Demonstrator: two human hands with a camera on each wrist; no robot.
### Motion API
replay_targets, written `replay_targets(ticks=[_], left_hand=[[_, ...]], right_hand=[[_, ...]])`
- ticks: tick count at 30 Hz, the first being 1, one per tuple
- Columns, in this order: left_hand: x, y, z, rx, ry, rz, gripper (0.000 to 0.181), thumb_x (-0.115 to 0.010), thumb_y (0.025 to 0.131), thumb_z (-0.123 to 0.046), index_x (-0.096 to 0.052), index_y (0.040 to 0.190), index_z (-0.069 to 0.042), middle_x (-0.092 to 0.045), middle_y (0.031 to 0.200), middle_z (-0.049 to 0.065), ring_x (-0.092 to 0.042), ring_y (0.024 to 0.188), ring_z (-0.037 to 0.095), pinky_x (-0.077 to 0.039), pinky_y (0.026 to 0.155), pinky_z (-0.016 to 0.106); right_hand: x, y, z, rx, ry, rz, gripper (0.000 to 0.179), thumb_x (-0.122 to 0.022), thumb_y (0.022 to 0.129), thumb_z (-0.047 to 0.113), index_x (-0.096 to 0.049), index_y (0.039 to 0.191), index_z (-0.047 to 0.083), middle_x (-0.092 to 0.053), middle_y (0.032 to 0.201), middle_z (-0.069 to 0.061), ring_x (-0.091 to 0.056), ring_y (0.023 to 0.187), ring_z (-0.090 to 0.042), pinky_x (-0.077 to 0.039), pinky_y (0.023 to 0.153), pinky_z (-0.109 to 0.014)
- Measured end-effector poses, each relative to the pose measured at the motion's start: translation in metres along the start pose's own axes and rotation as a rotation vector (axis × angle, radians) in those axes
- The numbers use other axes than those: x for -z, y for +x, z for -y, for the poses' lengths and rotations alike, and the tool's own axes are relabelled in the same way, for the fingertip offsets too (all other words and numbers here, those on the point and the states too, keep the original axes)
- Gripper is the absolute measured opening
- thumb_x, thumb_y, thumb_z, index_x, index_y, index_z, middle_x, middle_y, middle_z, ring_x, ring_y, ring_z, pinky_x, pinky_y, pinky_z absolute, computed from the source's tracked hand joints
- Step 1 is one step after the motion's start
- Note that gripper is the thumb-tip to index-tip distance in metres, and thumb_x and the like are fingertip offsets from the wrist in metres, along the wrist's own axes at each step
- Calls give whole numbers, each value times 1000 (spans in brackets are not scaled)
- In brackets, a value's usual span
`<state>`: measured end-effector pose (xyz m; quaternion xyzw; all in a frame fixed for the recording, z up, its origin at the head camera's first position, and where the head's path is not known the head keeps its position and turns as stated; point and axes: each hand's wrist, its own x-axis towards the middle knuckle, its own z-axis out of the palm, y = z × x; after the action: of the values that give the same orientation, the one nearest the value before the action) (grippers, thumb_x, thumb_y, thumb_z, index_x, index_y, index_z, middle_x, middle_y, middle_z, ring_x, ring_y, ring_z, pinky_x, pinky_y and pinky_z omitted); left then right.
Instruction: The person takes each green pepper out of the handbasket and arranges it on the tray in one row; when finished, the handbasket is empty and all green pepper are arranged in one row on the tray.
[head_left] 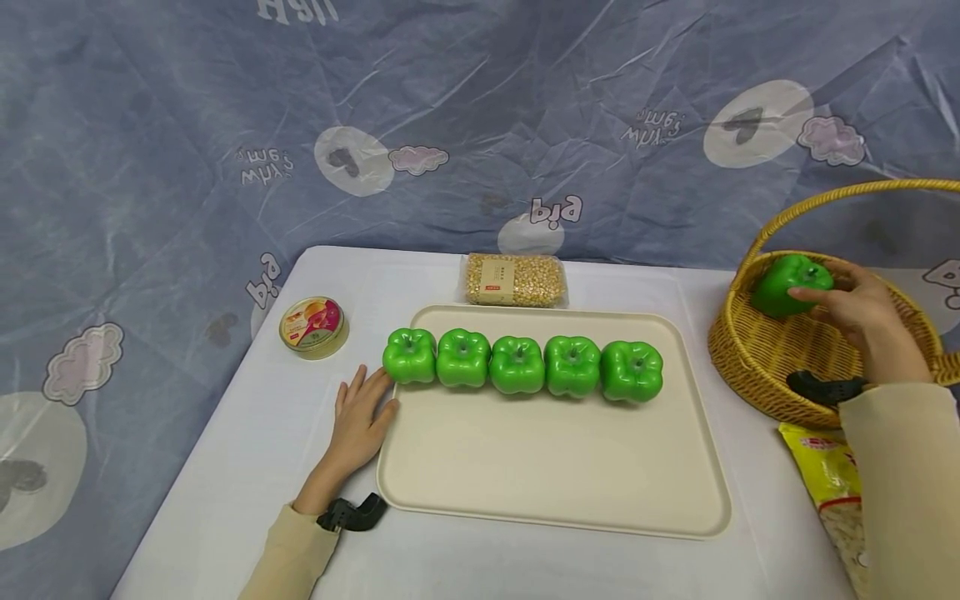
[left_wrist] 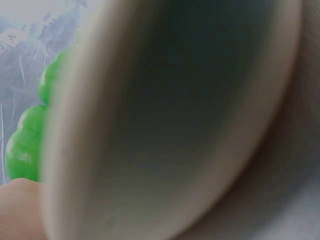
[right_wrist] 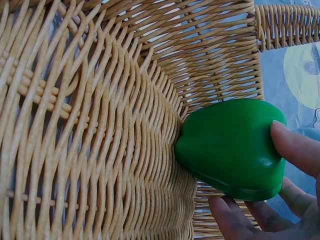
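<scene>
At the right, my right hand point(head_left: 866, 312) holds a green bell pepper point(head_left: 778, 287) inside a wicker basket point(head_left: 723, 354). In the right wrist view, the thumb and fingers curl round one end of that pepper point(right_wrist: 227, 147), and its other end is against the woven wicker. Several more green bell peppers point(head_left: 517, 365) stand in a row along the far part of a cream tray point(head_left: 555, 467). My left hand point(head_left: 362, 425) rests at the tray's left edge, fingers extended, close to the leftmost pepper point(head_left: 409, 357). A blurred pale shape hides most of the left wrist view.
A round tin point(head_left: 315, 327) sits on the white table's left side. Behind the tray lies a clear bag of yellow kernels point(head_left: 515, 281). Near the basket is a yellow packet point(head_left: 828, 483), partly under the right sleeve. The basket's tall handle point(head_left: 825, 198) arches over it.
</scene>
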<state>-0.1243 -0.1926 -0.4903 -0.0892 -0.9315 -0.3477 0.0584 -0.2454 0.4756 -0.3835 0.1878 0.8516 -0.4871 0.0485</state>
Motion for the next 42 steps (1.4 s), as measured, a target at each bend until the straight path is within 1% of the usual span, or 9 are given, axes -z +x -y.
replay_targets(ticks=[10,17,21,27,29,31,34,37,42], left_hand=[[0,0,0,0,0,-1,45,-54,96,-15,-52,139,-5,-43,151,18,-16,148,45,1,114,67],[0,-1,0,-7,4,-8,44,-55,95,-14,-53,138,-4,-44,150,20,-16,147,46,1,113,69],[-1,-1,1,-7,5,-6,45,-55,96,-14,-52,139,-4,-44,150,19,-16,147,46,1,113,68],[-1,-1,1,-9,1,-5,46,-54,96,-14,-51,140,-4,-43,150,20,-15,147,46,2,113,68],[-1,-1,1,-10,-2,-5,46,-54,95,-14,-51,140,-4,-43,150,20,-15,147,46,2,113,68],[-1,-1,1,-10,-1,-6,45,-55,95,-14,-52,140,-4,-43,150,20,-15,147,46,2,113,68],[-1,-1,1,-9,2,-4,45,-54,95,-14,-52,140,-4,-43,150,20,-16,147,47,2,113,68],[-1,-1,0,-7,4,-2,46,-54,96,-15,-51,140,-4,-43,150,20,-16,147,47,2,113,68],[1,0,-2,1,0,0,46,-54,96,-15,-51,140,-4,-43,150,20,-16,147,46,2,114,68]], right_hand=[[3,-4,2,-5,14,-4,100,-70,85,44,-6,158,24,-36,109,19,-54,75,10,-54,70,-15],[3,-12,7,16,-31,-95,98,-68,84,47,-10,158,20,-39,107,11,-56,68,7,-53,63,-16],[5,-21,11,24,-72,-128,95,-64,87,48,-7,158,21,-43,126,-7,-53,64,10,-52,61,-15],[7,-43,15,60,-71,-192,85,-60,92,41,-9,158,26,-39,137,-8,-44,68,15,-50,60,-10],[5,-53,16,81,-64,-199,82,-59,94,37,-9,158,27,-27,154,-15,-43,68,17,-48,60,-8],[3,-62,15,112,-22,-197,79,-58,95,32,-10,158,28,-20,160,-12,-44,68,19,-47,59,-7],[1,-71,10,181,42,-204,77,-60,96,20,-14,157,26,-41,141,6,-47,69,20,-47,59,-5],[5,-67,-9,261,146,-208,76,-63,93,8,-23,156,23,-37,112,25,-50,77,15,-49,60,-5],[17,-48,-49,372,146,-251,76,-66,89,2,-32,152,26,-40,116,22,-50,87,8,-51,60,-7]])
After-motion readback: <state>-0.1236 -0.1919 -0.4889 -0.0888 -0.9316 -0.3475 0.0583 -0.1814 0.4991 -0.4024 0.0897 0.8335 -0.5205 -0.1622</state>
